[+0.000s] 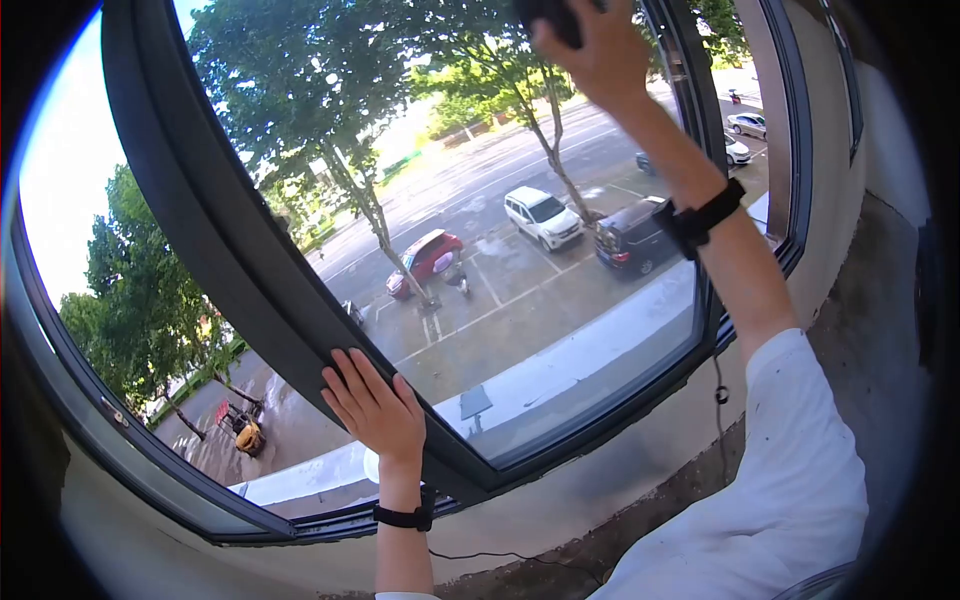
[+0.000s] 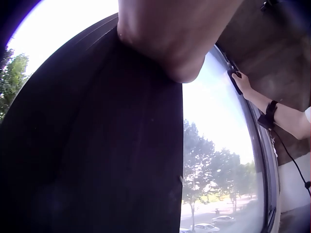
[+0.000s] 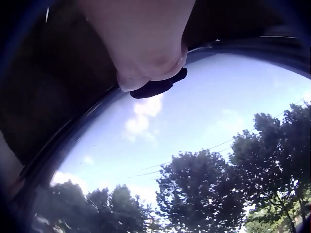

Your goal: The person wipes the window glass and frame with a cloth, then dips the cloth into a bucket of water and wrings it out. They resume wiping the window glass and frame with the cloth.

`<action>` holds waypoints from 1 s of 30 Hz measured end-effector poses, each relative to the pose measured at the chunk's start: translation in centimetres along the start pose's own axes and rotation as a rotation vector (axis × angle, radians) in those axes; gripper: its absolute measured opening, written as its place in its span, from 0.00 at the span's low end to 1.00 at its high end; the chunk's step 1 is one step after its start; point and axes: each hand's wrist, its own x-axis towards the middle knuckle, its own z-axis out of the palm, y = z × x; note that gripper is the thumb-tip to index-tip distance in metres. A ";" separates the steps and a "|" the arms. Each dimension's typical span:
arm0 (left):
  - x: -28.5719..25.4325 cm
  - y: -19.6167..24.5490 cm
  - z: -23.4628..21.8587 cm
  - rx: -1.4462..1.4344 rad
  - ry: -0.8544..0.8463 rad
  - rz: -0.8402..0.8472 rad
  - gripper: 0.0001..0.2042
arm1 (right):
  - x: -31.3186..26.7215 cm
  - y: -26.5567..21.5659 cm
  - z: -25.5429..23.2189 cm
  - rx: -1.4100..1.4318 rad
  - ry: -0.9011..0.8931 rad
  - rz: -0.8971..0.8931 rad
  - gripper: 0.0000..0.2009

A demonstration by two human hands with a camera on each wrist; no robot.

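My left hand (image 1: 375, 405) rests with extended fingers on the wide dark window frame (image 1: 235, 255), near its lower end. High up at the window's upper right, my right hand (image 1: 605, 55) grips a black pad (image 3: 158, 88) against the glass pane (image 1: 590, 340). The left wrist view shows that pad as a dark flat piece under the fingers of the right hand (image 2: 244, 86), close to the pane's edge. In the head view the top of the pad is cut off by the frame. Its exact kind I cannot tell.
A pale outer ledge (image 1: 560, 390) runs below the pane. Inside, a thin cable (image 1: 720, 430) hangs from the right wrist strap (image 1: 710, 215). To the left is another window section with a latch (image 1: 115, 412). Outside stand trees and parked cars, among them a white van (image 1: 543, 217).
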 end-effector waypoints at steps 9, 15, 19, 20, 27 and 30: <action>-0.2 -0.1 0.6 0.011 0.010 -0.016 0.29 | -18.6 0.2 -11.5 0.590 -0.597 -1.078 0.20; 0.1 0.1 0.5 0.060 0.043 -0.036 0.28 | -7.3 12.2 -8.4 0.043 -0.184 -0.113 0.31; 0.2 0.0 0.2 0.035 0.032 -0.030 0.28 | -5.9 3.6 -5.3 0.248 -0.039 -0.130 0.30; 0.2 0.0 0.3 0.046 0.038 -0.037 0.28 | -7.8 1.3 -5.6 0.368 -0.133 -0.205 0.32; 0.2 0.1 0.3 0.047 0.053 -0.029 0.28 | -26.0 8.6 -14.1 0.447 -0.419 -0.590 0.23; 0.1 0.2 0.5 0.053 0.063 -0.042 0.28 | -21.4 14.6 -14.5 0.229 -0.584 -0.369 0.32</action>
